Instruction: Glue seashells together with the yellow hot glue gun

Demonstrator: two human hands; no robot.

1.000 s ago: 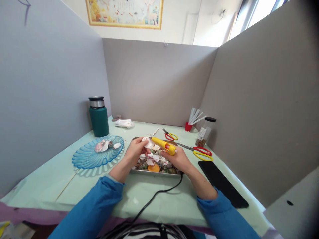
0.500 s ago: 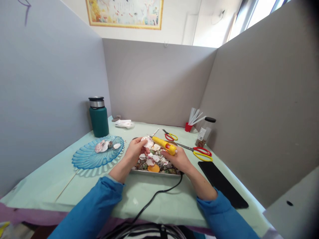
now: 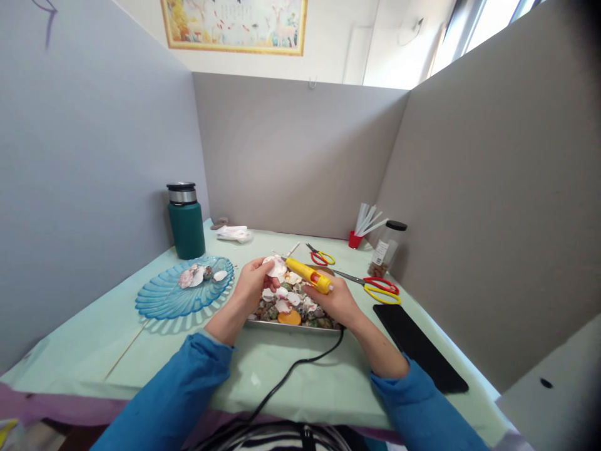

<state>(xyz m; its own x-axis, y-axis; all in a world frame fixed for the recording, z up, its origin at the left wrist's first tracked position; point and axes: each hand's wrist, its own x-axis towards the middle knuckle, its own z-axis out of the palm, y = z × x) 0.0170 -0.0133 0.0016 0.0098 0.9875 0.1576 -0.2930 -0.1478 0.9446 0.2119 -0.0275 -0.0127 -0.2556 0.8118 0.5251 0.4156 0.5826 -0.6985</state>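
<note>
My left hand (image 3: 253, 283) is closed, pinching a pale seashell (image 3: 276, 267) over the left side of a metal tray (image 3: 295, 326). Wrapped round a yellow glue gun (image 3: 308, 274) is my right hand (image 3: 334, 300); the gun's nozzle points left, close to the shell's right edge. Whether nozzle and shell touch I cannot tell. Beneath both hands the tray holds many shells (image 3: 287, 302), among them an orange one (image 3: 290, 317). A black cord (image 3: 300, 362) runs from the glue gun's handle toward me.
To the left lie a blue scalloped plate (image 3: 159, 299) with several shells, a thin stick (image 3: 124, 351) and a green bottle (image 3: 186, 225). At right are scissors (image 3: 382, 288), smaller scissors (image 3: 323, 257), a jar (image 3: 387, 249), a red cup of glue sticks (image 3: 355, 240) and a black slab (image 3: 420, 347). Grey panels enclose the table.
My left hand has shifted slightly left with the shell, widening the gap to the nozzle a little. My right hand and the glue gun have hardly moved.
</note>
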